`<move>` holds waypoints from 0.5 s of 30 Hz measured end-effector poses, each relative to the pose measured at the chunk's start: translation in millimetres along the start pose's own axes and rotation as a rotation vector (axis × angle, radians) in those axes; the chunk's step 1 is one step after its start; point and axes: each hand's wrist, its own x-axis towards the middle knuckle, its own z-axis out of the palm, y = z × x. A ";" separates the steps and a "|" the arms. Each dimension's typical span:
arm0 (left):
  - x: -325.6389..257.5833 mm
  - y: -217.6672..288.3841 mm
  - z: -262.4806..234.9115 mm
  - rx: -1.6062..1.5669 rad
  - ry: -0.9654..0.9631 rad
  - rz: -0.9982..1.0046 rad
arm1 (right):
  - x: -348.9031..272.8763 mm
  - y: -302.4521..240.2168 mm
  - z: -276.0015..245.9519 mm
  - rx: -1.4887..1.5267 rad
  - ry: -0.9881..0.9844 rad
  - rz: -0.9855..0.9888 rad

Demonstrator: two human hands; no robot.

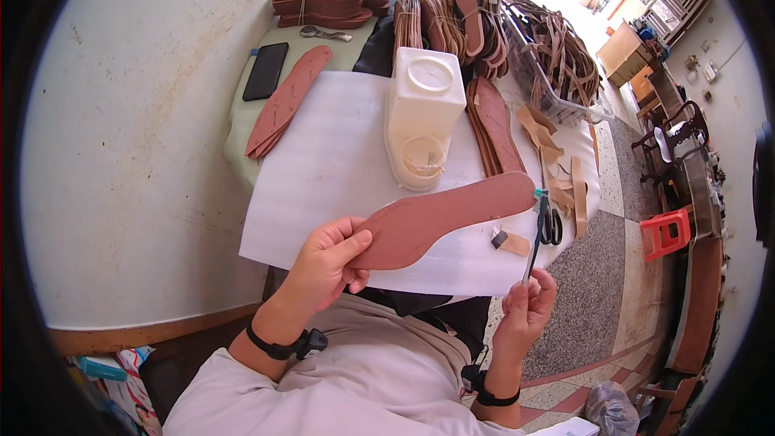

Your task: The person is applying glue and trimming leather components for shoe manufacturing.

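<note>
My left hand (pixel 332 257) pinches a reddish-brown insole (pixel 440 222) by its wide end, thumb on top and fingers beneath. The insole is held up over the white sheet (pixel 323 153) on the table, its narrow end pointing right. Closed round a slim dark brush (pixel 537 234) with a teal head is my right hand (pixel 529 305). The brush head meets or nearly meets the insole's narrow end. Just beyond the insole stands a whitish plastic container (pixel 428 105) with a low round opening, where pale residue clings.
Stacked insoles (pixel 496 125) lie right of the container; more (pixel 291 101) lie left, beside a black phone (pixel 266 71). Bundled insoles and a clear bin (pixel 557 56) of brown strips fill the back. Black-handled scissors (pixel 551 226) and tan scraps (pixel 579 194) are near the right edge.
</note>
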 end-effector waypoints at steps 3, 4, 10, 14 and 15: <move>-1.5 -0.1 2.5 -0.022 -0.003 -0.025 | -2.4 4.8 1.3 -0.028 -0.004 -0.034; -1.4 -0.3 3.1 -0.028 -0.004 -0.034 | -4.0 6.6 0.9 -0.037 -0.007 -0.050; -0.8 -1.5 4.5 -0.021 -0.004 -0.043 | -12.5 14.9 -0.9 0.045 -0.082 -0.060; -1.1 -2.0 4.3 -0.017 -0.003 -0.037 | -10.2 14.6 -4.3 0.121 -0.077 -0.112; -1.4 -1.9 4.6 -0.017 0.005 -0.039 | -8.0 13.8 -6.2 0.147 -0.091 -0.109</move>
